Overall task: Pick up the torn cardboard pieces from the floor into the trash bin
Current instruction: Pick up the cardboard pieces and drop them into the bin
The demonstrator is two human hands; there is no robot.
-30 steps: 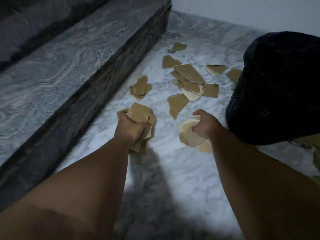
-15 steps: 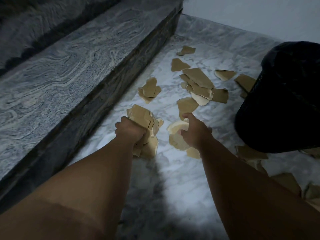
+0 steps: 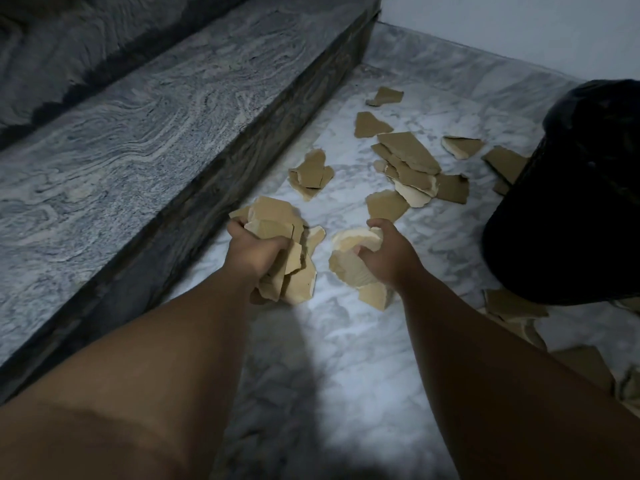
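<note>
My left hand (image 3: 254,252) grips a thick bundle of torn brown cardboard pieces (image 3: 277,223) just above the marble floor. My right hand (image 3: 389,252) grips a smaller bunch of pale cardboard pieces (image 3: 349,268). A single torn piece (image 3: 386,204) lies just beyond my right hand. Further off lie an overlapping heap of cardboard (image 3: 412,164) and a small stack (image 3: 311,174). The black trash bin (image 3: 568,202) stands at the right, beyond my right forearm.
A grey stone step (image 3: 138,133) runs along the left side, its dark riser right beside my left hand. More cardboard scraps (image 3: 512,306) lie at the bin's foot and at the right edge. A white wall closes the far side.
Both hands kept their bundles and barely moved. The view shifted a little, so the bin now sits further right in the frame.
</note>
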